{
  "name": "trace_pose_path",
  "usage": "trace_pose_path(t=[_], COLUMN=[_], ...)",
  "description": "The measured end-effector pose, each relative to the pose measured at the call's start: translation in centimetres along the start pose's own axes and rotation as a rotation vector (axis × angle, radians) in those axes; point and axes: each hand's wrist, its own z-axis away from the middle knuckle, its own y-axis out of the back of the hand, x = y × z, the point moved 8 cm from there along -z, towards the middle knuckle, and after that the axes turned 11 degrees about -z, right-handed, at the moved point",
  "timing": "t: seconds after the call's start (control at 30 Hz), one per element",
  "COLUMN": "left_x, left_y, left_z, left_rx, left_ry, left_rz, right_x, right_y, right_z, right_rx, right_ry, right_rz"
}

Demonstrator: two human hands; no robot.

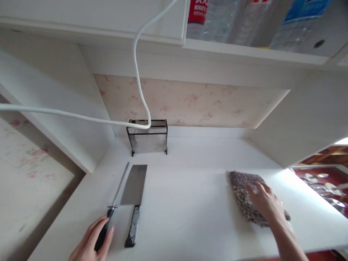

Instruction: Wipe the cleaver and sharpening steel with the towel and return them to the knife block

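So the left hand (pixel 94 241) is wrapped around the black handle of the honing steel (pixel 115 203), which lies flat on the white bench (pixel 185 203) just beside the cleaver (pixel 134 195). Right hand (pixel 265 203) rests open, fingers spread, on a leopard-print cloth (pixel 243 192). A clear knife holder (pixel 148 137) stands at the back wall.
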Motion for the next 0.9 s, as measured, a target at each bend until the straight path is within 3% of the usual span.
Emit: trace_pose_path(t=[0.07,0.17,0.3,0.47,0.57,0.63,0.77,0.9], left_x=[0.2,0.2,0.2,0.3,-0.2,-1.2,-3.0,-1.2], left_y=[-0.1,0.0,0.3,0.8,1.4,2.1,3.8,3.5], left_z=[0.1,-0.3,-0.9,-0.5,-0.4,-1.1,-6.0,-16.5], left_rx=[-0.014,-0.019,-0.02,0.008,0.05,0.081,0.17,0.11], left_ry=[-0.008,0.065,0.157,0.185,0.241,0.359,0.632,0.486], left_rz=[-0.01,-0.022,0.007,-0.006,0.031,0.129,0.449,0.51], right_x=[0.8,-2.4,-10.0,-21.1,-25.9,-28.3,-31.2,-31.8], right_y=[-1.6,-2.8,-3.6,-5.2,-5.4,-5.1,-4.6,-3.7], right_z=[0.4,2.4,5.7,11.3,14.3,15.8,17.5,17.6], right_rx=[-0.127,-0.188,-0.219,-0.333,-0.36,-0.359,-0.428,-0.501], right_ry=[0.033,0.136,0.204,0.557,0.693,0.717,0.707,0.695], right_rz=[0.008,0.008,0.001,-0.114,-0.159,-0.162,-0.16,-0.235])
